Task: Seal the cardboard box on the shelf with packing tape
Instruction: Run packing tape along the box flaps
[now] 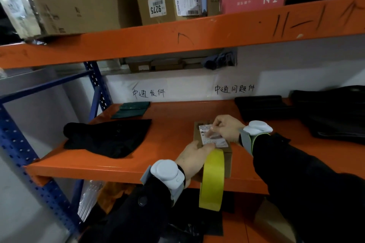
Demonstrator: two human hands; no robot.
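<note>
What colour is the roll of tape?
The tape roll is yellow, shown best in the head view.

Just one view here, so nothing is shared: a wide-angle shot taken from the head, aimed forward and down, with the orange shelf (167, 134) seen close up. Straight edges are bent noticeably.

The cardboard box (198, 134) stands on the shelf (167, 124) near its front edge, with the tape roll (212, 179) just before it, reaching past the edge. Left of the box lies a cloth bundle (106, 137), and behind the bundle a folded pouch (131, 109); well to the right lie bags (325, 112).
</note>
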